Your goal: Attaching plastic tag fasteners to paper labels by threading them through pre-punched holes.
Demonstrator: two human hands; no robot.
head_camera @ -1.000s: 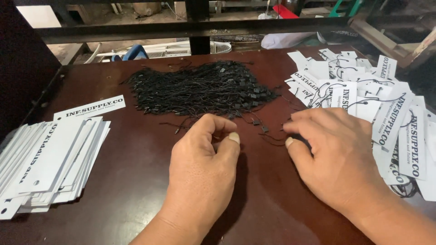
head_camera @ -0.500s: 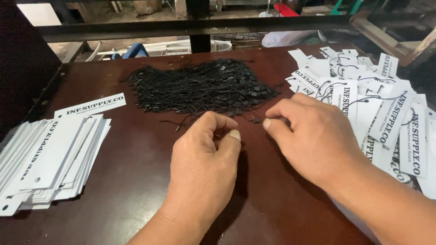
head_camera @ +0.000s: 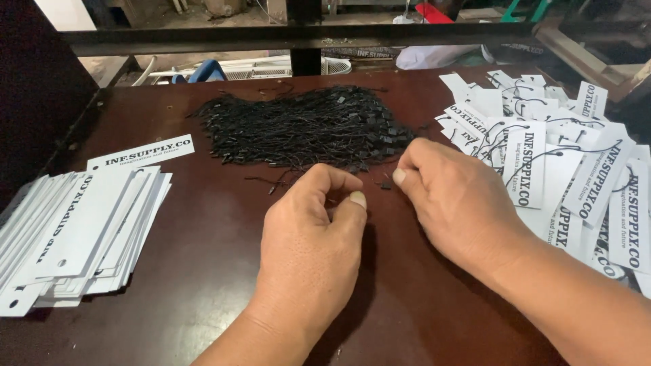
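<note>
My left hand rests on the dark wooden table with its fingers curled and the thumb pressed to the fingertips; nothing shows in it. Just to its right, my right hand has its thumb and fingers pinched together at the near edge of a pile of thin black strings with small clasps. Whether a string is between those fingers does not show. A loose black string lies in front of my left hand.
A fanned stack of white printed paper tags lies at the left, with a single tag above it. At the right is a heap of white tags with black strings through them. A dark metal bar crosses behind the table.
My right hand has moved left and away from me, from beside the strung tags to the near edge of the black string pile. My left hand has stayed put.
</note>
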